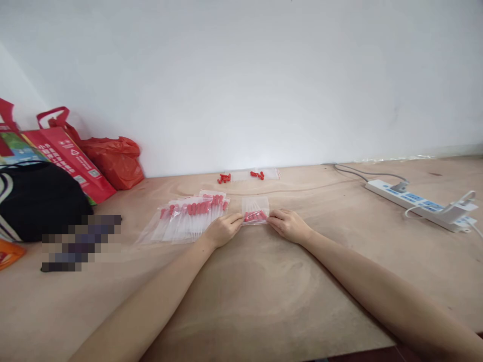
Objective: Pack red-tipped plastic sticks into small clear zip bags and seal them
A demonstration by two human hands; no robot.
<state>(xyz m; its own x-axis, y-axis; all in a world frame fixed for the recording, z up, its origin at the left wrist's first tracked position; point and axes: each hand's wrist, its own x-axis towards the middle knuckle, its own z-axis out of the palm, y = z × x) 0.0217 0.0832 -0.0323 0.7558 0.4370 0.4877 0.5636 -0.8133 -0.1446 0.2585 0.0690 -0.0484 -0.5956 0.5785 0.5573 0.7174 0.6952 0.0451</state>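
- bag (255, 201): small and clear, flat on the worktop (260, 291) around the middle of the scene, between the two hands.
- red bits (255, 216) lie in a row inside its near end; thin pale stems run from them toward the far end.
- left hand (225, 230): fingers drawn together, pinching the bag's near left corner.
- right hand (290, 226): thumb and fingers closed on the near right corner.
- pile (181, 221): filled clear bags overlapping just left of the bag, red ends showing through; the left hand is beside its near right edge.
- far on the worktop, near the wall (264, 85): a loose red cluster (224, 178) on the left, another cluster (257, 175) to its right, with clear plastic (272, 173) about it.
- right side: white power strip (413, 201) with a grey plug (400, 187) and a white charger (457, 208) in it.
- left side: red sack (116, 163), red tote (71, 158) and black bag (45, 201); near these, a dark item (85, 243) too pixelated to tell.
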